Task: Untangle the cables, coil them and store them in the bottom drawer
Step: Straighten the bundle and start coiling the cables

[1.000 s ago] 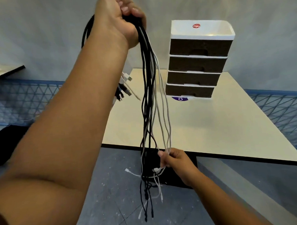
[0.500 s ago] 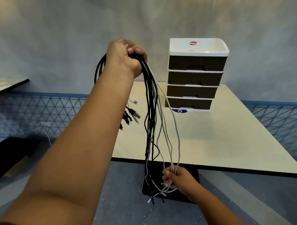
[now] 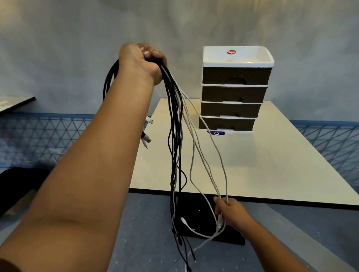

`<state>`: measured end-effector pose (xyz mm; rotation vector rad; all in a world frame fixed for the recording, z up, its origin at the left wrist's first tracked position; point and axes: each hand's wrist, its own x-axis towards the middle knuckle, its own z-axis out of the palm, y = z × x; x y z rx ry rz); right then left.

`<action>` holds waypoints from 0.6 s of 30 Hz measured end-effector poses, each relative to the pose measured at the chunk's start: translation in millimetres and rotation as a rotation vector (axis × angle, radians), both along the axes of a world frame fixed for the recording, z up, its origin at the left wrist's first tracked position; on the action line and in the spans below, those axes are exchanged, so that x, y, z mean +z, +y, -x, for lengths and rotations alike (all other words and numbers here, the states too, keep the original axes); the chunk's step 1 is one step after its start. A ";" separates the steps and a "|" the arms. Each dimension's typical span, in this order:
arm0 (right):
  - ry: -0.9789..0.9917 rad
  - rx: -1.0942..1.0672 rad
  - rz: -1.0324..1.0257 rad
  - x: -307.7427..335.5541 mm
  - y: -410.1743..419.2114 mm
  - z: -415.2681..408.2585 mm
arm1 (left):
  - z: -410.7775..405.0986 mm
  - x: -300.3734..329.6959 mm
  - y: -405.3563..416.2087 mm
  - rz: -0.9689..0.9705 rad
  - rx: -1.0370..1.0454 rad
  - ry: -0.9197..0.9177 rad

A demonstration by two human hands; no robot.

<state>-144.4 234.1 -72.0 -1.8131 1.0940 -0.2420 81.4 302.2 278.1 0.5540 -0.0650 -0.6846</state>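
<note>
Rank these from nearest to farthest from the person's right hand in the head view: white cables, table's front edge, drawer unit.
1. white cables: pinched in the right hand.
2. table's front edge: just beyond the hand.
3. drawer unit: at the table's far side, drawers closed.

Left hand raised, right hand low

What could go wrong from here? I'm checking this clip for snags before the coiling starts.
1. The right hand pinches only the white cables, drawing them aside while the left hand grips the whole bundle; the black cables may still be interlaced with them, so pulling could tighten a knot.
2. Loose plug ends dangle near the floor and could catch.
3. The bottom drawer is shut, and both hands are full.
</note>
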 end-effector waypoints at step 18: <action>0.263 -0.044 0.120 22.6 -48.3 44.6 | 11.0 1.9 17.3 0.068 0.028 0.048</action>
